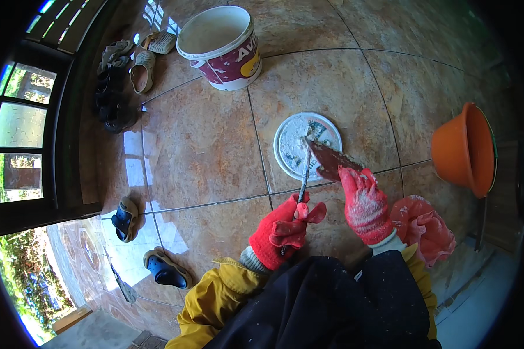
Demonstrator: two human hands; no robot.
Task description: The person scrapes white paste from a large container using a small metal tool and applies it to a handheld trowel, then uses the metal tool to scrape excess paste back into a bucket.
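My left hand (278, 234), in a red work glove, is closed around a thin rod (305, 179) smeared with white paste. In my right hand (365, 208), gloved the same and dusted with white, is a flat brown piece (330, 161) with a pointed end and paste along its edge; its exact kind is unclear. The rod's upper end meets the tip of the brown piece. Both are over a round white lid (280, 152) lying on the tiled floor. Whitish paste (297, 127) is spread on the lid.
A white and maroon bucket (230, 68) stands beyond the lid. At right is an orange basin (450, 152) tipped on its side. A crumpled pink plastic bag (429, 231) lies beside my right wrist. Several shoes (141, 74) and two clogs (167, 272) are at left, near a glazed door (18, 134).
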